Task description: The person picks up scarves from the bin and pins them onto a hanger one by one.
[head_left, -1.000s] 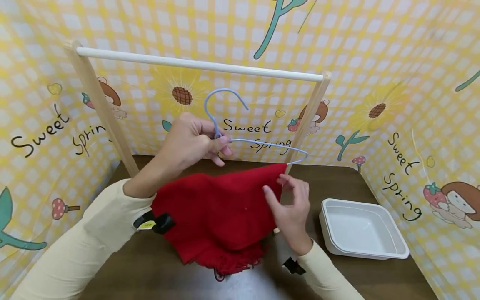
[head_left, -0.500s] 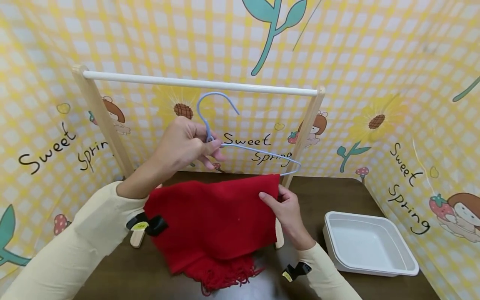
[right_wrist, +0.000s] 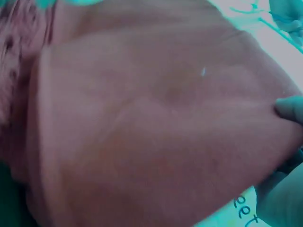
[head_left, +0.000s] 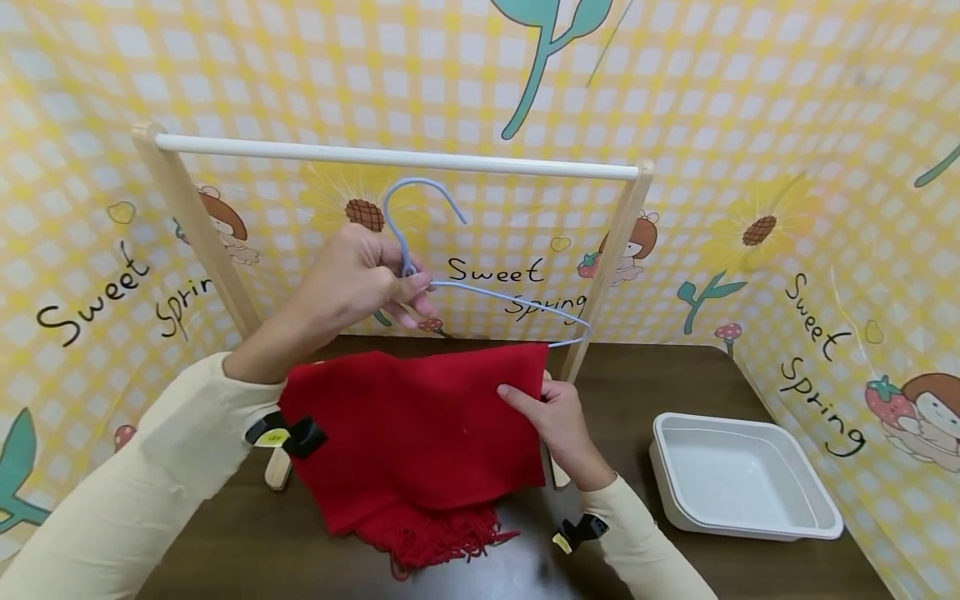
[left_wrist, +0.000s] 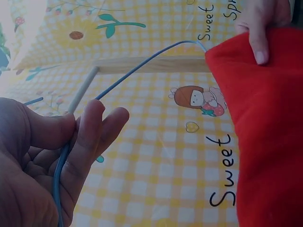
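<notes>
I grasp the blue hanger [head_left: 417, 181] at the base of its hook with my left fingers [head_left: 411, 287], thumb on the near side. The hook points upward, opens to the right, and appears below the white rod [head_left: 397, 157] in the head view.

With my right fingers [head_left: 523, 403] I pinch the side edge of the red cloth [head_left: 420, 425] near its upper right corner: thumb across the front, the others behind.

Cloth position: hanging under the hanger, top edge roughly level, fringe [head_left: 442, 537] lowest. At the upper right corner, the wire end of the hanger projects past the cloth. I cannot tell whether the fringe contacts the dark surface [head_left: 652, 383].

Two wooden posts [head_left: 622, 225] support the rod. A white tray [head_left: 746, 479] rests on the surface, right of my right sleeve [head_left: 645, 542].
</notes>
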The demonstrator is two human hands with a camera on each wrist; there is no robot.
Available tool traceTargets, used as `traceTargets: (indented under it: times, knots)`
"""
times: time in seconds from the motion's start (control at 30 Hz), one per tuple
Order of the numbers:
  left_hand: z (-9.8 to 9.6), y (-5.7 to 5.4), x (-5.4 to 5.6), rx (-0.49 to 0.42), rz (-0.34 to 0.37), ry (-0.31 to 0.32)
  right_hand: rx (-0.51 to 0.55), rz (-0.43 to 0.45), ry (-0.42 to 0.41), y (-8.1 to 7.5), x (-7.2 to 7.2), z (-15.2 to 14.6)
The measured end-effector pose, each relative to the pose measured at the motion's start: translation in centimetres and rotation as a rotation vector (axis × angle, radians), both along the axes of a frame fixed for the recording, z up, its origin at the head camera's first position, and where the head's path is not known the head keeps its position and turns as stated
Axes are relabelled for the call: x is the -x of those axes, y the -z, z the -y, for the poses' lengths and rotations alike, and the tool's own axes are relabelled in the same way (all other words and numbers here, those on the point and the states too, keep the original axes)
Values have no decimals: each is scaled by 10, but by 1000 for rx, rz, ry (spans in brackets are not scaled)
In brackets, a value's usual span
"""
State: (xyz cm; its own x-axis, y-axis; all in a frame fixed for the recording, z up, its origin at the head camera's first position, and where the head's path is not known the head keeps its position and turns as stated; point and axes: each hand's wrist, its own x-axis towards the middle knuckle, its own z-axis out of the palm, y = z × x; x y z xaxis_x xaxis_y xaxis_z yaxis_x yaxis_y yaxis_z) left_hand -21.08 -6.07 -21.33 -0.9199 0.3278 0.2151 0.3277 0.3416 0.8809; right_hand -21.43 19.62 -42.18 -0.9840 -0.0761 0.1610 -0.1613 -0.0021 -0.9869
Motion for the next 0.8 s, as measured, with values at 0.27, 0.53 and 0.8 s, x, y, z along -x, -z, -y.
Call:
traceTargets:
  times: [0.27, 0.53, 0.8]
  knots:
    - [5, 7, 5, 20, -18, -30, 262, 62, -46, -15, -10, 2]
    - [8, 10, 7, -12, -70, -68, 448, 54, 10, -21, -16, -2]
    - [2, 3, 3, -26, -86, -61, 204, 113, -19, -1, -17, -20]
